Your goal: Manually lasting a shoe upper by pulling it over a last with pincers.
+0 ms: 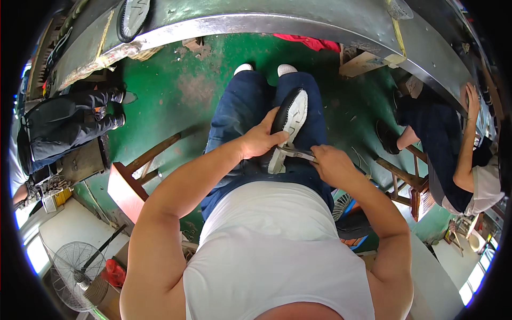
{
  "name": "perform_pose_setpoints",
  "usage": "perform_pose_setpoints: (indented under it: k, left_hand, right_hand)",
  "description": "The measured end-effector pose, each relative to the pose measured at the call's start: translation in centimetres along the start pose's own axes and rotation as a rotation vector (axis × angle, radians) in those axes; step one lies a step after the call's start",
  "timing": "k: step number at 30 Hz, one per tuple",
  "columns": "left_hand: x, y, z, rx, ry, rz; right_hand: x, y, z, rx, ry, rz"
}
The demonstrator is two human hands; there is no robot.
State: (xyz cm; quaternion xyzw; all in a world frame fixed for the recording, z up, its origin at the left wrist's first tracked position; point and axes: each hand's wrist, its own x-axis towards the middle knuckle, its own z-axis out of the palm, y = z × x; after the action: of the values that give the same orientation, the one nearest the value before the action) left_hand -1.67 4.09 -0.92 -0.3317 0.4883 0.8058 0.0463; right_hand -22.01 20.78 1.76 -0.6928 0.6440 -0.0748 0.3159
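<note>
Above my lap a shoe is held with its pale underside up and a black, ridged edge round the toe. My left hand is closed round its left side near the middle, with the thumb lying across the pale underside. In my right hand is a metal hand tool that looks like pliers. Its head touches the narrow middle of the shoe, just below my left thumb. The heel end points toward my body. My fingers hide part of the tool's handles.
A metal-edged workbench curves across the far side, with another shoe on it. A person sits at the right with a hand on the bench; another person is at the left. A wooden stool and a fan stand left.
</note>
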Motion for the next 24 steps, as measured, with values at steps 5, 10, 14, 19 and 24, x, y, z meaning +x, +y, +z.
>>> perform_pose_setpoints:
  k: [5, 10, 14, 19, 24]
  left_hand:
    - [1.3, -1.8, 0.3, 0.214, 0.138, 0.096]
    - [1.6, -3.7, -0.5, 0.202, 0.173, 0.134]
    - [0.7, -4.4, 1.4, 0.574, 0.343, 0.258]
    - [-2.2, -5.9, 0.8, 0.511, 0.101, 0.074]
    - [-2.5, -4.5, 1.0, 0.429, 0.087, 0.01]
  right_hand:
    - [-1.0, -1.7, 0.3, -0.211, 0.108, -0.001]
    - [-1.5, -2.9, 0.6, -0.249, -0.073, 0.008]
    - [-1.8, -1.2, 1.2, -0.136, -0.195, 0.105]
    - [-0.4, -0.2, -1.2, -0.011, -0.363, 0.132]
    - [0.1, -1.5, -5.6, 0.381, -0.345, 0.189]
